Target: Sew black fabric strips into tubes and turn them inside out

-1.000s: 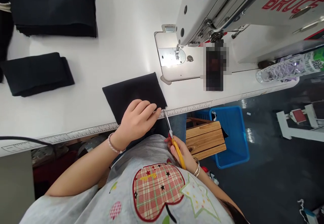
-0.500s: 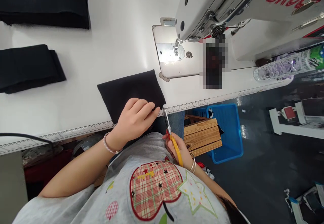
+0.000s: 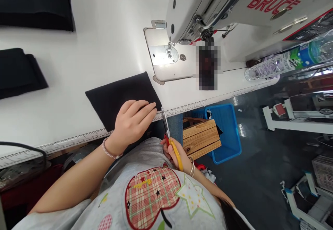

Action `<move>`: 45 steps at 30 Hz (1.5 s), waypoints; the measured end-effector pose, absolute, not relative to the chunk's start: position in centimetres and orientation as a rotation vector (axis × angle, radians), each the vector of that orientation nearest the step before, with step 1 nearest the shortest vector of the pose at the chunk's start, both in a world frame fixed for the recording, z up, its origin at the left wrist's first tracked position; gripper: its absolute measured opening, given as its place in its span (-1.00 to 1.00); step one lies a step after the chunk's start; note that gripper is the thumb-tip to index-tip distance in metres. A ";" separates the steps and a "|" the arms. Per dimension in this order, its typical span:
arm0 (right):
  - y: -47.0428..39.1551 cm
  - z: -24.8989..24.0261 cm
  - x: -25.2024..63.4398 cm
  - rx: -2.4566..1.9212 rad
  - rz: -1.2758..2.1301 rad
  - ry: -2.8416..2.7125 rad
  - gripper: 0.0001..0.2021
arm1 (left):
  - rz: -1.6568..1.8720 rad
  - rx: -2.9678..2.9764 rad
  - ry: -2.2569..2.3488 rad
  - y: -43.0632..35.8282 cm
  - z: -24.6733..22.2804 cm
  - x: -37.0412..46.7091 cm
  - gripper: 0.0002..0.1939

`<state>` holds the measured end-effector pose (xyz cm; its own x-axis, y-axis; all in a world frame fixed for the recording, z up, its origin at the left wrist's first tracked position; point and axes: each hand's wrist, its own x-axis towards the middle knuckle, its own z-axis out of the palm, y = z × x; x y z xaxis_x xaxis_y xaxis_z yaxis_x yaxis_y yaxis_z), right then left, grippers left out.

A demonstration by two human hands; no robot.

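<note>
left hand: laid [image 3: 132, 120] over the black cloth [image 3: 121, 93], fingers only slightly bent; can't tell if anything's pinched underneath
right hand: closed [image 3: 182, 155] round the yellow-handled scissors [image 3: 177, 153]
black cloth: set at the table edge, partly over the ruler strip [image 3: 187, 108]
scissor tips: kept by the near right corner, same as a second ago
what's changed: left fingers look straighter, so the corner work seems still in hand

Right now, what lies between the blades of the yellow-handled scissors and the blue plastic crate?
From blades to crate, the head view shows a blue denim leg, then a slatted brown wooden panel.
</note>
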<state>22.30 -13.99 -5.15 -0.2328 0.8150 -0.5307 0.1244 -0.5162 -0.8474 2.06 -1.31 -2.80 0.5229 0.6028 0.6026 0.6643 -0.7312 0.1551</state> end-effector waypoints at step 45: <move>-13.5 -4.2 21.6 -1.428 2.009 -0.776 -0.50 | -0.971 -2.663 -1.070 -1.1 -3.1 3.0 -0.86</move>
<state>21.56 -13.52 -4.18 -0.2838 0.7184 -0.6351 -0.1045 -0.6816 -0.7243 3.03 -1.08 -3.07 0.5465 0.5832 0.6010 0.6548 -0.7450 0.1274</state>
